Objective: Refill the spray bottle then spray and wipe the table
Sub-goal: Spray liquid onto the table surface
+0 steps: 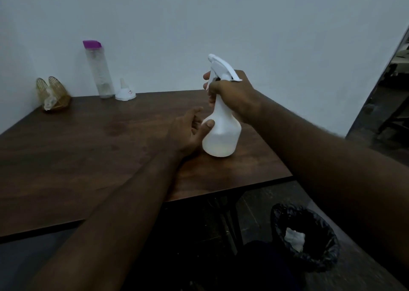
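Note:
A white spray bottle (222,133) stands upright on the dark wooden table (88,153), near its right edge. My right hand (232,96) grips the bottle's neck just under the white trigger head. My left hand (188,131) is at the bottle's left side with its thumb on the rounded body; the fingers curve loosely behind it. A little pale liquid shows at the bottle's bottom. At the back of the table stand a tall clear bottle with a purple cap (98,69) and a white funnel (125,91) turned mouth down.
A gold wire holder with a crumpled white cloth or tissue (52,96) sits at the table's back left corner. A black-lined bin (305,235) with white rubbish inside stands on the floor at the right, below the table edge. A white wall runs behind.

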`<state>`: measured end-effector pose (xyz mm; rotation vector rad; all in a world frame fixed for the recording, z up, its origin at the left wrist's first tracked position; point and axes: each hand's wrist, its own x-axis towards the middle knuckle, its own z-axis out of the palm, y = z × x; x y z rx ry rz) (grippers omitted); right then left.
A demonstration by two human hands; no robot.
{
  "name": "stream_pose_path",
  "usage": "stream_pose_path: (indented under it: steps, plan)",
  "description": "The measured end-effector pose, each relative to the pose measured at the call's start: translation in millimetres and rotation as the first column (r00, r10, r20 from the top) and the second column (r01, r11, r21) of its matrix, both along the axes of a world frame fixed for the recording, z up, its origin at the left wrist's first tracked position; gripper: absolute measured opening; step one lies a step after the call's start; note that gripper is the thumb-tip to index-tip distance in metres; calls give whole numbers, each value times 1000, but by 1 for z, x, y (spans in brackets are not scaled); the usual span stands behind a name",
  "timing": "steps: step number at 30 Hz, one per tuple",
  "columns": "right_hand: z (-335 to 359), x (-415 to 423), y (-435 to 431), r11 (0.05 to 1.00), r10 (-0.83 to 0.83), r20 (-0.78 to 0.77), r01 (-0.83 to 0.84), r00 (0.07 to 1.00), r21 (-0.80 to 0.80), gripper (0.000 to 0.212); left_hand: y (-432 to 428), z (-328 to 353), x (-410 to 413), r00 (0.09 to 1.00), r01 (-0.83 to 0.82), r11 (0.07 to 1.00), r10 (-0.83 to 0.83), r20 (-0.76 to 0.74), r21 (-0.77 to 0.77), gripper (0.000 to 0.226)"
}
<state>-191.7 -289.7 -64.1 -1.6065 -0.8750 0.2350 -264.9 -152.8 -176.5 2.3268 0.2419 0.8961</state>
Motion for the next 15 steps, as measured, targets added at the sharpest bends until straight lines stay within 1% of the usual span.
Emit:
stream_pose_path:
  steps: [1, 3, 7, 9, 10, 11, 12, 14, 15]
  plan:
    - [-3, 1, 2, 1000, 10, 3, -10, 1000, -3, 32, -2, 1, -1, 999, 32, 999, -33, -33, -9, 85]
    - [-9, 3, 4, 1000, 20, -1, -20, 1000, 5, 34, -5, 1, -1, 993, 97, 995, -98, -63, -10, 84]
    - [-15, 6, 9, 998, 43, -41, -41, 998, 47, 37, -10, 5, -5, 977, 207, 978, -207, -52, -4, 78]
    - [-19, 6, 10, 996, 47, -76, -41, 996, 81, 32, -13, 8, -7, 970, 236, 971, -233, -72, 46, 82]
    - [-22, 5, 11, 995, 37, -81, -30, 996, 92, 25, -14, 10, -9, 970, 237, 969, -232, -78, 66, 83]
    - [-27, 6, 11, 996, 9, -60, -4, 998, 84, 17, -16, 12, -10, 971, 230, 970, -224, -81, 79, 82]
    - [-32, 6, 11, 998, -41, -1, 41, 999, 52, 13, -17, 13, -12, 974, 215, 972, -207, -87, 97, 80]
    - [-48, 9, 11, 992, -115, 144, 120, 983, -29, 15, -17, 13, -15, 980, 182, 974, -167, -112, 137, 78]
    - [-56, 10, 11, 985, -139, 184, 156, 973, -79, 18, -17, 13, -16, 980, 171, 976, -155, -126, 136, 77]
